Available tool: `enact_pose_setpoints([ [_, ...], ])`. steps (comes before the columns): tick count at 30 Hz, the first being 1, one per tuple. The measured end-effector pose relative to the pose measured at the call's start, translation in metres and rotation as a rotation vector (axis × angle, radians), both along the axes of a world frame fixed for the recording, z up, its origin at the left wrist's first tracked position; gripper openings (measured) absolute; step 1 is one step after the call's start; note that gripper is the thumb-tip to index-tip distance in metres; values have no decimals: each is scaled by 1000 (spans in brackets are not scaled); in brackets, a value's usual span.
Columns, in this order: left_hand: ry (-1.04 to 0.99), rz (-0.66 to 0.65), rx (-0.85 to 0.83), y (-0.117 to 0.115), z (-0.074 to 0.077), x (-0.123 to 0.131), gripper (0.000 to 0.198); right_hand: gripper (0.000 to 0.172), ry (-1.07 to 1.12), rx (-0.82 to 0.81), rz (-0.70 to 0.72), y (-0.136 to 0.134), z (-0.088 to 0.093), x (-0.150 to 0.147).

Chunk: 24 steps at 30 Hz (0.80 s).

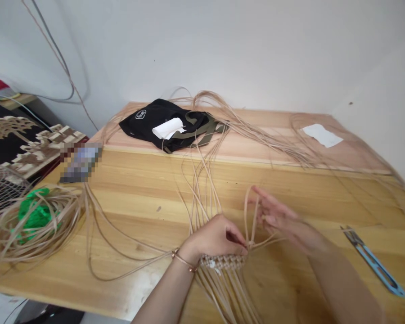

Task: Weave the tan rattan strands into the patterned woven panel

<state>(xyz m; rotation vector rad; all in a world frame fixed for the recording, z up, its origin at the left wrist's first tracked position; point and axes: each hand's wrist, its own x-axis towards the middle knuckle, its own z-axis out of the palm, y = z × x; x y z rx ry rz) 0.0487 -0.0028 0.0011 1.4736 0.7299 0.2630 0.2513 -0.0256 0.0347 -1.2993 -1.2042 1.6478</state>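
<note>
Pale rattan strips [196, 189] rising from a woven panel [222, 262] are pinched by the left hand [216, 236] — fingers curled closed — with the right hand [280, 216] held just beside, fingers spread.

Left hand [214, 236] pinches a woven cane band [222, 262], right hand [280, 217] open just beside.

So this is a plain pine table [138, 198] with a paler board along the back, pushed into a corner. There's a black bag [162, 123] with olive straps up at the back, and a sheet of white paper [321, 135] off to the right. Long cane strands [202, 180] sprawl all across the top, a coil of cane strips [30, 220] sits at the left end around something green, next to a pixelated flat object [81, 162], and blue-handled snips [374, 263] lie near the right edge.
</note>
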Motion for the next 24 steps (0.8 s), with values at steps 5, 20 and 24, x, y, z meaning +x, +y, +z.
enact_pose_setpoints([
  [5,-15,-9,-52,0,-3,0,29,65,-248,80,-151,57,25,33],
  [20,-60,125,-195,6,-2,2,27,51,-163,-198,-448,2,-10,-6],
  [24,-90,141,-178,7,-3,1,25,55,259,-174,-524,-27,-29,-27],
])
